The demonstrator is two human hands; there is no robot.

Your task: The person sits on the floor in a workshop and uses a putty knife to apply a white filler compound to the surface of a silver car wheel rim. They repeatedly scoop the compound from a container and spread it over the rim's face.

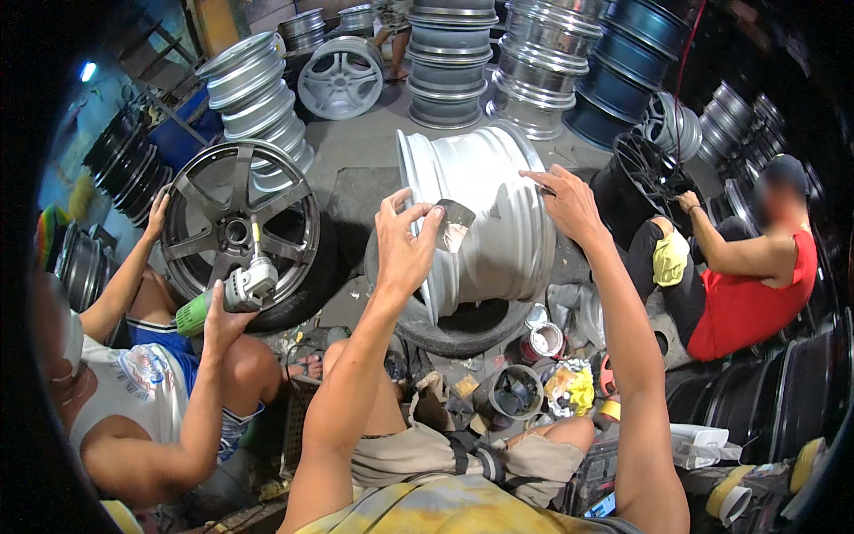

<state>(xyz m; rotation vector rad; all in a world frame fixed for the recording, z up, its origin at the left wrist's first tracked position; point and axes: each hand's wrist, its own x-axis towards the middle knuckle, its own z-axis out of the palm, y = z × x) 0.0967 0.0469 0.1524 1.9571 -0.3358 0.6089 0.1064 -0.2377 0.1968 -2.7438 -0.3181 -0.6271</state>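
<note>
Here, the silver rim (485,218) stands on edge on a tyre (463,325) straight ahead of me, its axle line running left to right. My left hand (405,240) pinches a putty scraper (455,218) against its lip; my right hand (569,205) rests open-fingered on the barrel.

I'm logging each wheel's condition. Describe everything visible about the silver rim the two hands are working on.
The silver rim stands on edge on a black tyre, its broad barrel toward the camera and its face to the left. It looks like matt, light-grey metal. The left hand presses a small flat scraper against its edge; the right hand rests on the upper barrel.
</note>
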